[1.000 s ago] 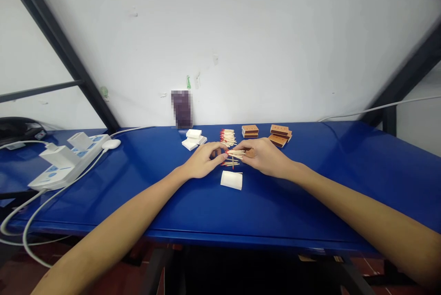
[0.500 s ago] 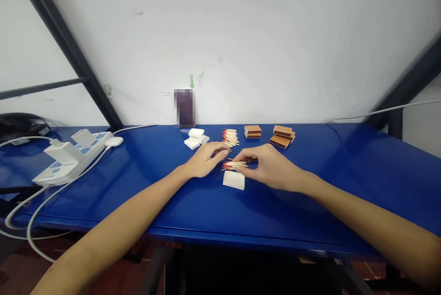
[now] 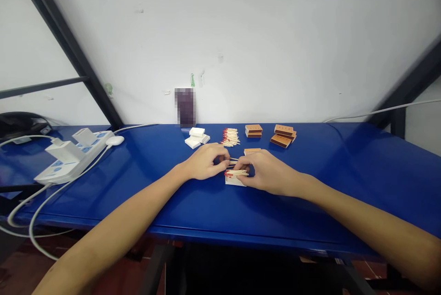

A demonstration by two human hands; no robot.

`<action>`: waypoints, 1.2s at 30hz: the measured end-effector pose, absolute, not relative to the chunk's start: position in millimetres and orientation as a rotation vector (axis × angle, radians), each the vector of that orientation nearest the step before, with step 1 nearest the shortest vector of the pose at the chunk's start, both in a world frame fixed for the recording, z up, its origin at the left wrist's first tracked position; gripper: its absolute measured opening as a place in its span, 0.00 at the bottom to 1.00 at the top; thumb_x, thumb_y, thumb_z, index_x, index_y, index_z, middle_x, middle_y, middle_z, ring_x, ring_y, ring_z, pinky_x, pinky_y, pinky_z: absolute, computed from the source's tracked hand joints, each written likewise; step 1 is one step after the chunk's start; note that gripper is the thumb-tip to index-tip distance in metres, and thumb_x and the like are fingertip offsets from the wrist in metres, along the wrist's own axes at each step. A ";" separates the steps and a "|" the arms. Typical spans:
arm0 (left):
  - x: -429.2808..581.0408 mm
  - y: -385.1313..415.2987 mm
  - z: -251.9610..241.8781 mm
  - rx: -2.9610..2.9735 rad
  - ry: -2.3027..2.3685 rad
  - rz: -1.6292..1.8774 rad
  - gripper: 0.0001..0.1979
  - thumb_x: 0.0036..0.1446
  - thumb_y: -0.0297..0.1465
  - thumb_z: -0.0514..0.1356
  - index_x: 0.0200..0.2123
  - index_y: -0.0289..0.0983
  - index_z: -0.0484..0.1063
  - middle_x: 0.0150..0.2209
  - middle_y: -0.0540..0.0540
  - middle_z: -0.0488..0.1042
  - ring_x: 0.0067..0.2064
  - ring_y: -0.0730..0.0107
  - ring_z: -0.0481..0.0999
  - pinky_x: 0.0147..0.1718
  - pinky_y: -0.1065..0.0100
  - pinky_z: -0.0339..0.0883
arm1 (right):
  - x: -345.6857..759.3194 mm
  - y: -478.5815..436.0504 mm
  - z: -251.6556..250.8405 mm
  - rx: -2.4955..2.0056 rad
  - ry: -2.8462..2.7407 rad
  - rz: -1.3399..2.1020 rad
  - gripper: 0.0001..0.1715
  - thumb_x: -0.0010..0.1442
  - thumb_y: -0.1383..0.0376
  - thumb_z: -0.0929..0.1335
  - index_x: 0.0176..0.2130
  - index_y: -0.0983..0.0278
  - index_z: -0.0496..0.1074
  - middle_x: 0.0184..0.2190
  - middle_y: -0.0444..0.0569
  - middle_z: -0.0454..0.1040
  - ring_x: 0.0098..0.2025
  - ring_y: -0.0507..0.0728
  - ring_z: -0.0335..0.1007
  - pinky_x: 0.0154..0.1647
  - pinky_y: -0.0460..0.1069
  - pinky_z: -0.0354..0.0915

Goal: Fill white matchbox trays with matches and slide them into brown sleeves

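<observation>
Blue surface (image 3: 172, 214), off its edges: my right hand (image 3: 268, 173) pinches matches (image 3: 237, 173) over tray (image 3: 235, 182), probably needing level release; left hand (image 3: 207, 161), cannot tell.

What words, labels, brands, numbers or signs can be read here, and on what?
No text is readable.
Right-hand matchbox stack: printing on the top box, too small to read.
Matchbox pair beside it: faint print, too small.
Purple item against the wall: pixelated, nothing legible.
Power strip: no lettering legible.
</observation>
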State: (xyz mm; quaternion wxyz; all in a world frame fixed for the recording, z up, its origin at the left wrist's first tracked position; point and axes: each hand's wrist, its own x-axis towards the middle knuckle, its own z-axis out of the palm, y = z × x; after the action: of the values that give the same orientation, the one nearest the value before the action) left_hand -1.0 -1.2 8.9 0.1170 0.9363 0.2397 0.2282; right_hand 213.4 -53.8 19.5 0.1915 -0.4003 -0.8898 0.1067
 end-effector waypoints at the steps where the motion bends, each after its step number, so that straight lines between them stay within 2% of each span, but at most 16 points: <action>1: -0.2 -2.7 9.2 2.752 0.694 0.648 0.10 0.59 0.31 0.54 0.31 0.36 0.73 0.29 0.47 0.75 0.32 0.68 0.70 0.35 0.67 0.61 | 213.5 -53.8 19.6 -1.116 -2.510 0.310 0.05 0.59 0.64 0.70 0.35 0.60 0.78 0.26 0.44 0.77 0.30 0.55 0.70 0.37 0.50 0.62; 6: 3.1 -5.7 6.9 2.786 0.708 0.599 0.09 0.55 0.28 0.55 0.25 0.36 0.73 0.24 0.47 0.74 0.28 0.70 0.69 0.31 0.68 0.60 | 214.9 -52.5 19.1 -1.114 -2.568 0.421 0.07 0.61 0.63 0.69 0.37 0.59 0.79 0.26 0.44 0.76 0.27 0.53 0.67 0.28 0.48 0.58; 11: 4.7 -5.4 4.0 2.813 0.709 0.620 0.10 0.55 0.27 0.55 0.26 0.35 0.75 0.25 0.48 0.74 0.28 0.71 0.70 0.31 0.69 0.60 | 214.3 -52.9 21.6 -1.136 -2.582 0.528 0.07 0.60 0.64 0.69 0.38 0.61 0.79 0.25 0.43 0.73 0.25 0.52 0.64 0.26 0.47 0.56; 17: 6.2 -6.5 3.4 2.870 0.716 0.624 0.12 0.60 0.29 0.53 0.28 0.35 0.74 0.22 0.51 0.71 0.26 0.74 0.67 0.30 0.70 0.57 | 217.7 -52.9 26.2 -1.098 -2.613 0.475 0.09 0.61 0.65 0.68 0.39 0.62 0.78 0.26 0.44 0.72 0.30 0.54 0.65 0.33 0.48 0.58; 20: 1.7 -6.3 9.1 2.852 0.732 0.602 0.10 0.59 0.30 0.54 0.29 0.35 0.74 0.23 0.50 0.71 0.26 0.74 0.67 0.30 0.70 0.56 | 220.9 -53.0 28.7 -1.066 -2.595 0.429 0.10 0.60 0.65 0.68 0.40 0.62 0.78 0.28 0.46 0.73 0.32 0.54 0.66 0.37 0.49 0.59; 22: -2.9 -7.1 15.9 2.822 0.740 0.522 0.11 0.57 0.33 0.57 0.25 0.35 0.72 0.20 0.51 0.69 0.24 0.75 0.65 0.28 0.71 0.55 | 222.9 -54.0 30.8 -1.046 -2.598 0.443 0.11 0.60 0.63 0.68 0.42 0.62 0.78 0.30 0.46 0.74 0.32 0.54 0.66 0.38 0.50 0.59; 25: -8.7 -10.8 27.4 2.771 0.769 0.299 0.19 0.56 0.40 0.60 0.18 0.35 0.68 0.17 0.52 0.65 0.20 0.77 0.61 0.24 0.70 0.52 | 225.8 -56.3 33.8 -1.003 -2.652 0.477 0.13 0.60 0.64 0.67 0.44 0.61 0.77 0.33 0.46 0.75 0.35 0.56 0.67 0.41 0.51 0.60; 29: -11.1 -16.2 34.8 2.673 0.781 0.146 0.17 0.52 0.39 0.63 0.19 0.35 0.69 0.17 0.53 0.67 0.19 0.79 0.60 0.22 0.71 0.50 | 228.6 -58.1 36.0 -0.965 -2.671 0.448 0.15 0.59 0.66 0.67 0.47 0.62 0.74 0.38 0.48 0.75 0.41 0.58 0.67 0.47 0.53 0.60; 32: -10.9 -17.2 33.7 2.634 0.751 0.083 0.12 0.52 0.37 0.64 0.23 0.35 0.72 0.19 0.53 0.69 0.20 0.78 0.63 0.22 0.72 0.52 | 229.8 -58.3 36.3 -0.946 -2.705 0.448 0.16 0.59 0.62 0.68 0.48 0.62 0.73 0.39 0.49 0.73 0.41 0.59 0.67 0.44 0.53 0.61; 36: -10.9 -15.9 31.3 2.587 0.694 0.071 0.09 0.54 0.35 0.64 0.27 0.35 0.74 0.21 0.52 0.71 0.22 0.78 0.67 0.23 0.73 0.57 | 230.1 -57.5 35.6 -0.976 -2.752 0.463 0.12 0.61 0.62 0.67 0.45 0.62 0.73 0.37 0.49 0.71 0.35 0.56 0.66 0.36 0.50 0.60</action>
State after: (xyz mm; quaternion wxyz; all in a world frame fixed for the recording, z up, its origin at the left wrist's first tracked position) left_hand -10.9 -15.9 31.3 0.2291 0.9398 0.2523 0.0256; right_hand 230.1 -57.5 35.6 0.0923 -0.3286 -0.9269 0.1559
